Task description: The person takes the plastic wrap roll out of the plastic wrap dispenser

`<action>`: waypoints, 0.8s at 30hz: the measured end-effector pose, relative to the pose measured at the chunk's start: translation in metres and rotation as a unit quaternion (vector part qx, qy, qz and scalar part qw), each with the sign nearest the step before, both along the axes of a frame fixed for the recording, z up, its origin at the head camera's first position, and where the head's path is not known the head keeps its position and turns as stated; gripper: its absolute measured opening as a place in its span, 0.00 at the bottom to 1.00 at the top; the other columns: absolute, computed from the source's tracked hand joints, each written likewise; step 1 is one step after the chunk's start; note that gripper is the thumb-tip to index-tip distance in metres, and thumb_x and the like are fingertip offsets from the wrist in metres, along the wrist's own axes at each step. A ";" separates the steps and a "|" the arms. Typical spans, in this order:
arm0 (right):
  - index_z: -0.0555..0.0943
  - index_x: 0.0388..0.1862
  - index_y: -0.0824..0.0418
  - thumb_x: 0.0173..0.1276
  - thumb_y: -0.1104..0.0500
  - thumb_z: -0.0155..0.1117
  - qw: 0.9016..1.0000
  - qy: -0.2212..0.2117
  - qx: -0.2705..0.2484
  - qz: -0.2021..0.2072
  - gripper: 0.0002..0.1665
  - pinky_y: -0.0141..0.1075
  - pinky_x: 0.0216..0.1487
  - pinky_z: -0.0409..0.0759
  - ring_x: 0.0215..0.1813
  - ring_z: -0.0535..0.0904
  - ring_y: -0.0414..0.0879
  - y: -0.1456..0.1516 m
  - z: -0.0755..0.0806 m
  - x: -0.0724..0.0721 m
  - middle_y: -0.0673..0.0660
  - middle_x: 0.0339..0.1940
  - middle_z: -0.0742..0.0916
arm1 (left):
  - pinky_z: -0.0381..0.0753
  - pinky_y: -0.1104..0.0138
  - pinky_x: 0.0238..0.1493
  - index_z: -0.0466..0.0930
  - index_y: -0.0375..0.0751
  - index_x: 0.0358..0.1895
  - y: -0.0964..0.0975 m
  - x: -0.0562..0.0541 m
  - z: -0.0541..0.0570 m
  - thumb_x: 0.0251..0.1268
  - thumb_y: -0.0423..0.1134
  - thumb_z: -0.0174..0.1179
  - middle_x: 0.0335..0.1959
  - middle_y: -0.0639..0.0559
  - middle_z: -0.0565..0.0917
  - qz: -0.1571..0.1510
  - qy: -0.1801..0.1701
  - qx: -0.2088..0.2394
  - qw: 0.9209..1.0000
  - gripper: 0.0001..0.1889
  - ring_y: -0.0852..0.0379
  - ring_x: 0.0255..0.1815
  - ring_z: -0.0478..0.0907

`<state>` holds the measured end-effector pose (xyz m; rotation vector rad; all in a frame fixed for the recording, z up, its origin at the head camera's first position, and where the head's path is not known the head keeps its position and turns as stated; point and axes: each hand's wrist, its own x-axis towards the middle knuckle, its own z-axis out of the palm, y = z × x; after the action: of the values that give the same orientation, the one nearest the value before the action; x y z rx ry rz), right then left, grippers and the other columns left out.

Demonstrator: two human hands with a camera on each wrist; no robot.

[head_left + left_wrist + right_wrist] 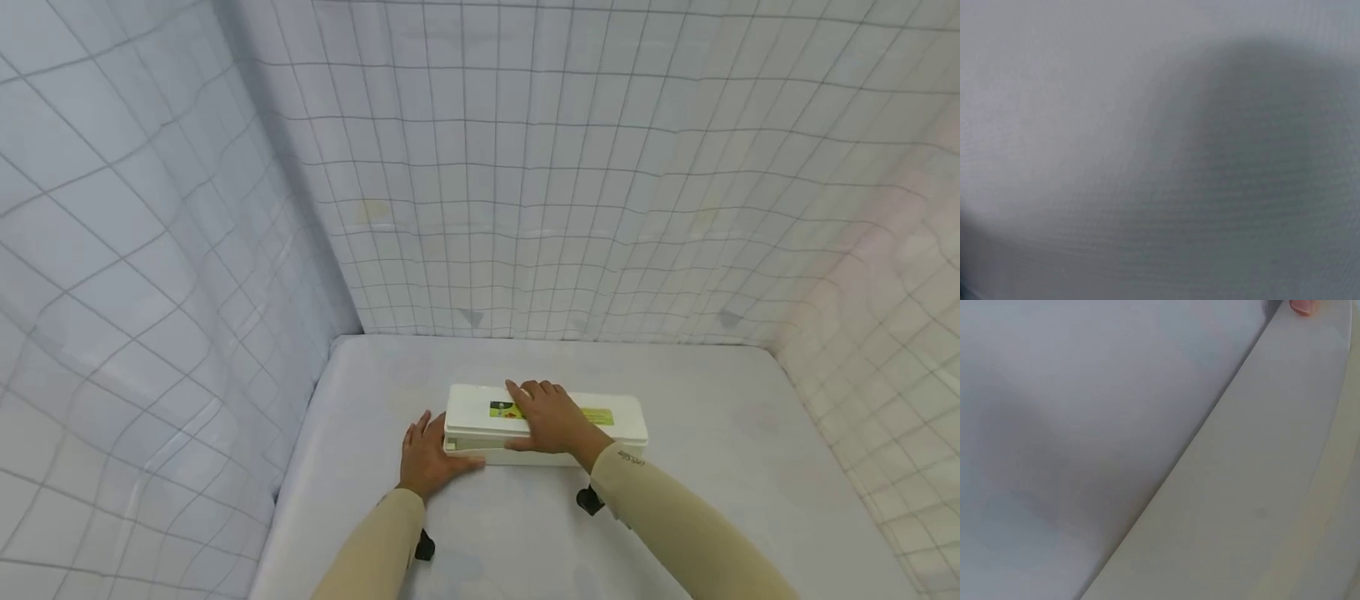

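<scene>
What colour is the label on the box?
The label is mostly yellow-green; head view shows it best.

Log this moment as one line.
white box: on white table | left grip: at box's left end, thumb along front | right grip: across box top

Soft diffuse light, dim left wrist view, blurred shadows

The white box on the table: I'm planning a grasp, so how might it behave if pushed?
The white box is probably stiff: its edges run straight. Lying long and low on the table, it would likely slide rather than tip.
</scene>
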<state>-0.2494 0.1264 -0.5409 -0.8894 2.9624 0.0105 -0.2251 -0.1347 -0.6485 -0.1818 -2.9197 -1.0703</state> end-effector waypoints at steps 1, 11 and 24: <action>0.57 0.83 0.57 0.62 0.21 0.59 1.000 0.005 -0.003 0.002 0.63 0.57 0.68 0.77 0.68 0.75 0.61 0.000 0.000 0.000 0.62 0.69 0.77 | 0.47 0.39 0.81 0.69 0.53 0.75 0.000 0.000 0.000 0.34 0.75 0.76 0.72 0.53 0.77 0.000 0.005 0.001 1.000 0.59 0.38 0.82 0.57; 0.56 0.83 0.56 0.64 0.18 0.53 0.999 0.032 0.024 -0.003 0.62 0.56 0.66 0.78 0.67 0.76 0.61 0.003 0.005 -0.013 0.62 0.69 0.77 | 0.43 0.40 0.83 0.66 0.54 0.77 0.000 -0.010 0.009 0.35 0.75 0.76 0.73 0.53 0.75 0.001 0.004 0.017 1.000 0.60 0.40 0.83 0.54; 0.57 0.83 0.57 0.63 0.19 0.56 0.999 0.017 0.011 -0.036 0.62 0.57 0.66 0.78 0.67 0.77 0.62 0.017 -0.002 -0.004 0.64 0.69 0.78 | 0.44 0.40 0.82 0.68 0.56 0.76 0.000 -0.002 -0.002 0.34 0.74 0.77 0.72 0.54 0.76 -0.003 0.003 0.015 1.000 0.59 0.40 0.83 0.54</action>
<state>-0.2533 0.1431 -0.5432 -0.7865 3.0178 0.0571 -0.2268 -0.1342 -0.6506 -0.1933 -2.8981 -1.1134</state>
